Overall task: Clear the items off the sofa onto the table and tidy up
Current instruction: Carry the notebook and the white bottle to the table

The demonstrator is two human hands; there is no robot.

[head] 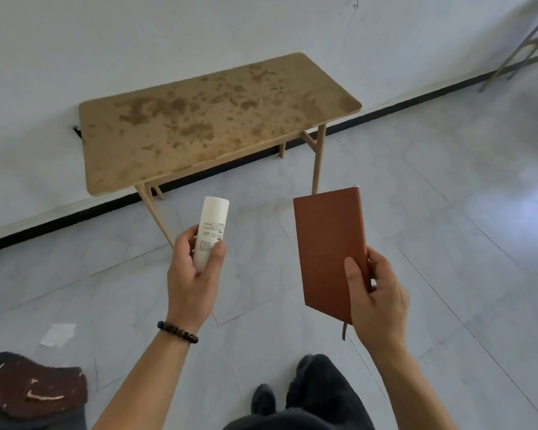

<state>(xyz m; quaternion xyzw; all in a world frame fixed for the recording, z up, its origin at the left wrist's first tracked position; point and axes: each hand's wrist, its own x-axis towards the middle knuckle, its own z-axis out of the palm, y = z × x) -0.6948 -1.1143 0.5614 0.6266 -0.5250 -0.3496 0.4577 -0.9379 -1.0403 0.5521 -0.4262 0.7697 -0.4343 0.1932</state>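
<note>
Before stained table, white printed bottle, brown notebook

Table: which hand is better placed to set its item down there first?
Probably the left. The left hand holds the bottle just before the near edge of the table. The right hand holds the notebook further right, by the table's right end.
</note>
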